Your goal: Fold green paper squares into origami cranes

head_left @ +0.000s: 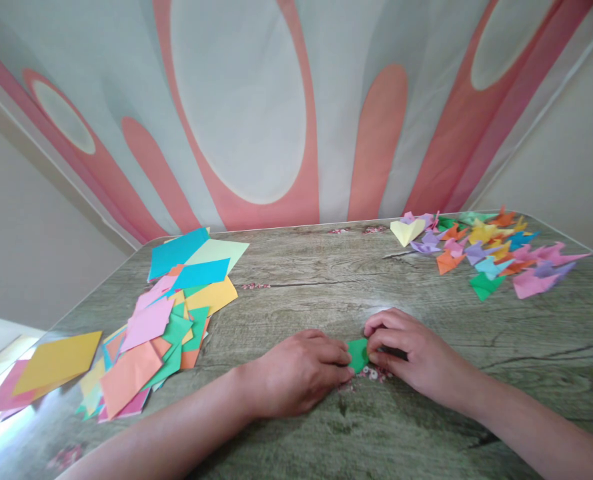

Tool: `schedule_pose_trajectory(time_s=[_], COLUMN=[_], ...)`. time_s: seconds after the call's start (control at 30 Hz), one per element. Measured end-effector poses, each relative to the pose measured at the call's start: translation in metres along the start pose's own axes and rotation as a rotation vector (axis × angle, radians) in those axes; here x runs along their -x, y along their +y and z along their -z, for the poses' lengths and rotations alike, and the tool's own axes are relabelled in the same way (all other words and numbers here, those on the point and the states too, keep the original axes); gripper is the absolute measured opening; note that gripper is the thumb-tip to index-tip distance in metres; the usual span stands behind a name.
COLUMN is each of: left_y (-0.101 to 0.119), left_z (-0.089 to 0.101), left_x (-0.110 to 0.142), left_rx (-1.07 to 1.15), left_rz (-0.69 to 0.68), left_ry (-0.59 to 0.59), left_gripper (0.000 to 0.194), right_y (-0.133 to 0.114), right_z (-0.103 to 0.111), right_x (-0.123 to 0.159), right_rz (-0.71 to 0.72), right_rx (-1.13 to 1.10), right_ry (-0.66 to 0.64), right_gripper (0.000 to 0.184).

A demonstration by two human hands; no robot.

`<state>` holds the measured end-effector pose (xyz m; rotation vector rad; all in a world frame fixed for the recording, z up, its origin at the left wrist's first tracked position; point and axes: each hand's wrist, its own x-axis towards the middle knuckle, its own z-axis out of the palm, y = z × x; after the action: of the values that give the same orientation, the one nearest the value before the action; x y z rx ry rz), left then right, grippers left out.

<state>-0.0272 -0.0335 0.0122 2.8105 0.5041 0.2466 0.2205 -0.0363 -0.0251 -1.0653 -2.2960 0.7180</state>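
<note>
Taking the small green paper as the centre of the clock, it lies on the wood-patterned table between the two hands. The left hand is at 9 o'clock, palm down, with its fingers close together and slightly bent. Their tips rest at the paper's left edge; whether the thumb grips it from beneath, I cannot tell. The right hand is at 3 o'clock, its thumb and a finger closed on the paper's right side, with a gap between the curled fingers. Both hands cover the paper's ends, so its full outline is hidden.

At 5 o'clock, just beside the paper, a printed flower pattern shows on the tabletop. Between 9 and 10 o'clock lies a loose, overlapping pile of coloured sheets, in pink, green, orange and yellow, the upper ones partly hiding those beneath. Blue sheets lie at its far end, towards 10. The left forearm passes near the pile's close end. Farther out at 9 o'clock, a dark yellow sheet overlaps a pink sheet by the table's left edge.

Near 1 o'clock, close to the far edge, sits a pale yellow folded paper. It borders a crowded cluster of small folded papers in many colours, reaching round to 2 o'clock. A pink-and-white backdrop hangs at 12, beyond the table.
</note>
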Motion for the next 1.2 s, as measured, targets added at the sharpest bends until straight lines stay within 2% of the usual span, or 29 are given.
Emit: schedule_pose_trajectory(time_s=[0.33,0.47,0.6,0.7,0.87,0.97,1.1,1.2], left_y=[0.001,-0.002,-0.005,-0.006,-0.005,-0.006,-0.007,-0.007], left_z=[0.005,0.000,-0.005,-0.006,-0.008,-0.009,-0.009,-0.008], left_x=[0.000,0.001,0.002,0.002,-0.001,-0.002,-0.002,-0.002], left_rx=[0.090,0.112,0.095,0.083,0.077,0.072,0.078,0.073], left_rz=[0.000,0.048,0.164,0.220,0.179,0.150,0.135,0.110], left_ry=[-0.035,0.055,0.181,0.217,0.151,0.110,0.102,0.098], left_gripper=[0.026,0.028,0.020,0.015,0.019,0.021,0.023,0.025], right_y=[0.004,0.004,0.005,0.006,0.004,0.000,-0.002,0.000], right_z=[0.005,0.010,0.011,0.009,0.001,-0.002,-0.004,-0.004], right_x=[0.000,0.000,0.000,0.001,0.003,0.003,0.001,0.000], right_rz=[-0.078,-0.105,-0.113,-0.120,-0.010,0.068,0.100,0.100], right_rx=[-0.088,-0.124,-0.116,-0.104,-0.033,0.028,0.073,0.076], right_ry=[-0.063,-0.086,-0.072,-0.047,0.031,0.032,0.022,0.030], right_gripper=[0.005,0.006,0.012,0.018,0.018,0.016,0.009,0.011])
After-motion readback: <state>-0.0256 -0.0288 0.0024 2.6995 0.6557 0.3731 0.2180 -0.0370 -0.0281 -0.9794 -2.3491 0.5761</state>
